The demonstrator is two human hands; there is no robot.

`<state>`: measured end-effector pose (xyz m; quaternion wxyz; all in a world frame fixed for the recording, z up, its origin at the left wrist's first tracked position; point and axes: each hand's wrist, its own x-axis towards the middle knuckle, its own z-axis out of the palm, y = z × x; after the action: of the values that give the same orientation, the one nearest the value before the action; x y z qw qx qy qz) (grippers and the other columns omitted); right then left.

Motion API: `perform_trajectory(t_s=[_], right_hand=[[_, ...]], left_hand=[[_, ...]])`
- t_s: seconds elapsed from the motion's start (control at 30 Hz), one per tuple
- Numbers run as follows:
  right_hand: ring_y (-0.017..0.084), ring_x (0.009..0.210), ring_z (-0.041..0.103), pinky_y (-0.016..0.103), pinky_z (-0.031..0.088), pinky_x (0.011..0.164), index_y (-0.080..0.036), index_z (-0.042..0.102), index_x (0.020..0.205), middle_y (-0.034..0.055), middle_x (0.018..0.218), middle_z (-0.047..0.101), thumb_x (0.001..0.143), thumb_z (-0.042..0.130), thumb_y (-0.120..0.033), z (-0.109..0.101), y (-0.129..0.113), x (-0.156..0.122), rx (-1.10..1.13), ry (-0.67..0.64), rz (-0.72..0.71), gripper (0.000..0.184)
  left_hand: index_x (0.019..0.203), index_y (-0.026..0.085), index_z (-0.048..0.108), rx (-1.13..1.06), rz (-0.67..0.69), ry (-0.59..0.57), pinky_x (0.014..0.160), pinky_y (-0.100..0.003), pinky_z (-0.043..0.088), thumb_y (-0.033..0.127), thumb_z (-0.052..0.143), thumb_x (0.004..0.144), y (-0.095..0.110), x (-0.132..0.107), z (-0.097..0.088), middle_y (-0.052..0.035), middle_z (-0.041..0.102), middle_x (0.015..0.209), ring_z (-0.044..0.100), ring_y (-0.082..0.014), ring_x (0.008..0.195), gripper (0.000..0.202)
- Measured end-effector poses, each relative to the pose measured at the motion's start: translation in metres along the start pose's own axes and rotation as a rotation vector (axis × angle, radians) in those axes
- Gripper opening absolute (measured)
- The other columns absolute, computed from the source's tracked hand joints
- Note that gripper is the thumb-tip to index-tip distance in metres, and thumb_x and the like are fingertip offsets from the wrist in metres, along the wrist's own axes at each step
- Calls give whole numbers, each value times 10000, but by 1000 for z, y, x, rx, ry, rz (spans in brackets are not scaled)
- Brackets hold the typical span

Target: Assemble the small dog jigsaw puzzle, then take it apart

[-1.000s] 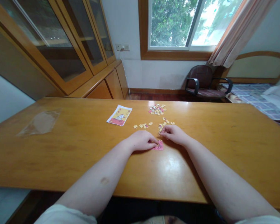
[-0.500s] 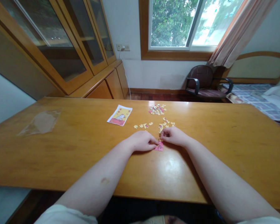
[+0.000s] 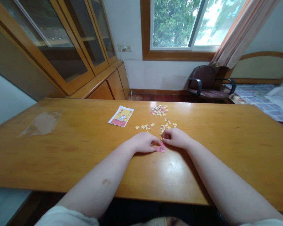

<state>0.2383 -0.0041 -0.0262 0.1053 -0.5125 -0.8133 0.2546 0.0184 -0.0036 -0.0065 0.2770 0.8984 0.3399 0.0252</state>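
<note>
A small joined section of pink jigsaw puzzle pieces (image 3: 161, 148) lies on the table in front of me. My left hand (image 3: 146, 142) grips its left edge between thumb and fingers. Just beyond the section's upper right, my right hand (image 3: 175, 137) is in a pinch at a small yellowish puzzle piece (image 3: 162, 139), mostly hidden by the fingertips. Yellow puzzle pieces (image 3: 167, 125) lie right behind my right hand, some seemingly joined. Several more yellow pieces (image 3: 146, 126) are spread beyond my left hand.
Farther back is a heap of mixed puzzle pieces (image 3: 159, 110). A picture card (image 3: 121, 116) in yellow and pink lies left of it. A clear plastic bag (image 3: 43, 123) rests at the far left of the wooden table (image 3: 85, 157). An office chair (image 3: 204, 81) stands beyond the table.
My left fingertips have shifted slightly right along the pink section, with a wider gap between thumb and fingers. The right fingers have moved very little. Everything else lies as before.
</note>
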Motion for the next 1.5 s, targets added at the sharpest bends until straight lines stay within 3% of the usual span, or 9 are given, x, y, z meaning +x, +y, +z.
perform_trajectory(t_s=[0.33,0.47,0.57,0.63,0.7,0.77,0.9,1.2,1.5], right_hand=[[128,600,559,236,354,565,-216,655,792,-9,680,664,776,631,-246,1,2,2,24,6,2,42],[128,609,562,236,359,577,-212,657,805,-8,686,667,779,619,-233,1,3,2,26,22,10,51],[126,615,560,237,362,584,-207,656,811,-2,700,668,815,598,-270,2,5,3,50,41,19,86],[126,612,552,239,359,583,-203,653,803,2,700,664,843,576,-294,3,6,3,56,54,28,126],[126,608,541,242,352,581,-200,648,793,5,696,660,856,567,-306,3,6,4,46,61,36,148],[126,607,533,243,346,581,-198,645,788,4,693,656,859,571,-311,2,5,4,35,58,43,152],[123,608,526,240,337,581,-193,639,777,3,688,647,861,578,-317,1,2,4,37,45,59,162],[119,603,514,241,331,579,-194,638,771,-1,686,638,862,583,-329,2,4,5,41,53,57,172],[117,603,517,242,327,576,-196,642,775,0,691,647,864,584,-344,4,8,5,46,59,55,182]], left_hand=[[1090,342,725,-14,-36,-14,590,-232,358,446,623,817,5,1,1,17,676,729,594,-150,655,309],[1038,276,725,-120,-115,72,616,-242,400,427,591,830,3,3,3,7,686,746,609,-164,689,290],[964,217,709,-100,-284,265,630,-263,426,378,515,875,-9,4,-3,-23,697,770,615,-180,710,267],[959,199,693,0,-522,436,685,-287,454,335,472,900,-21,2,-9,-64,714,856,638,-208,792,266],[981,186,685,117,-705,525,756,-322,475,271,433,910,-34,-1,-15,-109,710,965,651,-244,886,275],[1046,171,674,186,-780,525,812,-356,486,237,432,903,-44,-4,-19,-146,681,1084,651,-272,954,288],[1164,182,648,236,-733,429,901,-376,484,212,509,869,-50,-6,-16,-145,654,1189,627,-287,1061,327],[1159,218,659,218,-723,333,900,-384,484,162,516,859,-50,-3,-12,-122,684,1161,633,-285,1068,337],[1107,144,607,155,-769,248,876,-364,483,198,515,883,-43,-2,-10,-168,654,1146,640,-281,1048,247]])
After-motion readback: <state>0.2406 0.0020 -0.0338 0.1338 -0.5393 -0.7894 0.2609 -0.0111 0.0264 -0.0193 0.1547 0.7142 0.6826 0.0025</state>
